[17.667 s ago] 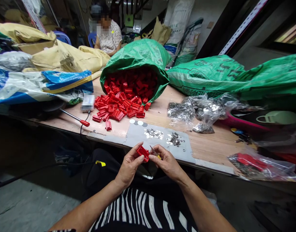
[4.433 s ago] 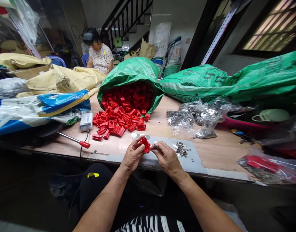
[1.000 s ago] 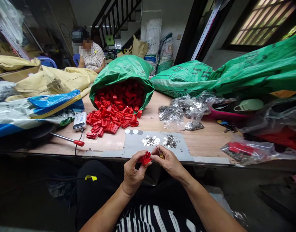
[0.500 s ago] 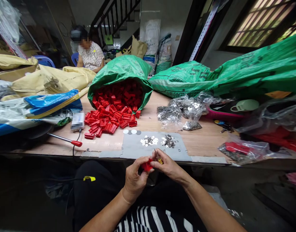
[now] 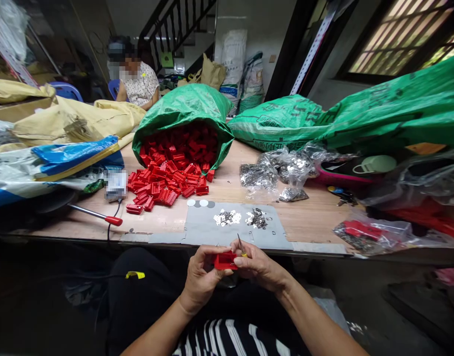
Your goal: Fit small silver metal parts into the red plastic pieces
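Observation:
In front of the table edge, my left hand [image 5: 203, 271] is closed on a small red plastic case [image 5: 225, 260], thumb below and fingers behind. Its hollow side faces me. My right hand [image 5: 260, 264] grips a thin pointed tool with a yellow handle [image 5: 244, 254], tip upward, while its thumb presses on the right end of the case. Just beyond lies a grey mat [image 5: 204, 232] bearing a pile of shiny small metal pieces [image 5: 227, 217] and a darker pile of small metal pieces [image 5: 257, 218].
A green sack [image 5: 189, 101] spills many red cases [image 5: 158, 185] onto the table. Plastic bags of metal parts [image 5: 260, 175] lie right of centre. A red-tipped lever [image 5: 111, 220] juts out at left. Another person [image 5: 140, 81] sits at the back.
The red case has turned so its hollow side shows more, and both hands have dropped slightly. The pointed tool stands more visibly above my right fingers.

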Tool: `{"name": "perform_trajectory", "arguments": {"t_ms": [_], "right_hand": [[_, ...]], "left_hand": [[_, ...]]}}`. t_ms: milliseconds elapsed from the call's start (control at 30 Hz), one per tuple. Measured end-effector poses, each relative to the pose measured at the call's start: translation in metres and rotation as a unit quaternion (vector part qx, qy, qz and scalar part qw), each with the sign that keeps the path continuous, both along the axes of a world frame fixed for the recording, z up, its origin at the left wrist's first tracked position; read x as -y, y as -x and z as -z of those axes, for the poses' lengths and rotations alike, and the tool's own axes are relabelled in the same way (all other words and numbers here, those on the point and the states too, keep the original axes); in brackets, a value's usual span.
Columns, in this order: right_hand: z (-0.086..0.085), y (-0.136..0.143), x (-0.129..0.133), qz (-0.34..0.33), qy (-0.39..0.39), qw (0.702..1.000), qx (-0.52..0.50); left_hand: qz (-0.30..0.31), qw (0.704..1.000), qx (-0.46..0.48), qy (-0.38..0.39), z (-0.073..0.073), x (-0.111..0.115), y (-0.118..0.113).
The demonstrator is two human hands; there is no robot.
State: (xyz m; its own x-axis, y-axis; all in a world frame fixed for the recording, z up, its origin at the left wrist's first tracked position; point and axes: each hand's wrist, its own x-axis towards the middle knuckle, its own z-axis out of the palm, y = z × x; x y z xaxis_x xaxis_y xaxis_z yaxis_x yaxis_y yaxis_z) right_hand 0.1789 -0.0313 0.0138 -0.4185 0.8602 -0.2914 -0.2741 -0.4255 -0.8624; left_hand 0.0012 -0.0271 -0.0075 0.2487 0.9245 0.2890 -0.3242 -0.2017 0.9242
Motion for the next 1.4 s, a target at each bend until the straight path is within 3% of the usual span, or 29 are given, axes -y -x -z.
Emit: {"name": "perform_trajectory", "arguments": {"t_ms": [133, 233, 300, 367, 467, 567, 667, 767, 867, 967, 1167, 1400], "right_hand": [[0.001, -0.001, -0.007, -0.021, -0.017, 1.0, 0.002], [-0.003, -0.006, -0.023, -0.008, -0.106, 0.985, 0.136], [-0.007, -0.009, -0.039, 0.045, -0.207, 0.932, 0.295], [-0.01, -0.01, -0.054, 0.075, -0.3, 0.846, 0.434], [-0.011, -0.005, -0.072, 0.05, -0.364, 0.754, 0.545], [-0.011, 0.0, -0.081, 0.005, -0.372, 0.712, 0.595], [-0.011, 0.002, -0.085, -0.019, -0.368, 0.697, 0.615], [-0.012, 0.0, -0.085, -0.014, -0.372, 0.706, 0.603], [-0.016, -0.002, -0.081, 0.026, -0.377, 0.736, 0.562], [-0.021, 0.001, -0.071, 0.062, -0.369, 0.792, 0.482], [-0.028, 0.017, -0.049, 0.062, -0.312, 0.895, 0.313], [-0.021, 0.025, -0.037, 0.066, -0.278, 0.939, 0.189]], "left_hand": [[-0.014, 0.997, 0.046, 0.06, 0.002, -0.006, -0.002], [-0.058, 0.992, 0.057, 0.098, 0.003, -0.012, -0.001], [-0.087, 0.988, 0.063, 0.111, 0.003, -0.016, 0.0], [-0.103, 0.986, 0.061, 0.116, 0.004, -0.019, 0.002], [-0.109, 0.984, 0.059, 0.125, 0.006, -0.021, 0.005], [-0.109, 0.982, 0.068, 0.136, 0.007, -0.021, 0.006], [-0.11, 0.98, 0.071, 0.148, 0.006, -0.022, 0.007], [-0.112, 0.977, 0.074, 0.163, 0.004, -0.022, 0.007], [-0.11, 0.971, 0.093, 0.188, 0.0, -0.023, 0.006], [-0.092, 0.963, 0.124, 0.219, -0.005, -0.024, 0.005], [-0.054, 0.949, 0.161, 0.266, -0.014, -0.023, 0.003], [-0.003, 0.924, 0.234, 0.302, -0.02, -0.024, 0.003]]}}
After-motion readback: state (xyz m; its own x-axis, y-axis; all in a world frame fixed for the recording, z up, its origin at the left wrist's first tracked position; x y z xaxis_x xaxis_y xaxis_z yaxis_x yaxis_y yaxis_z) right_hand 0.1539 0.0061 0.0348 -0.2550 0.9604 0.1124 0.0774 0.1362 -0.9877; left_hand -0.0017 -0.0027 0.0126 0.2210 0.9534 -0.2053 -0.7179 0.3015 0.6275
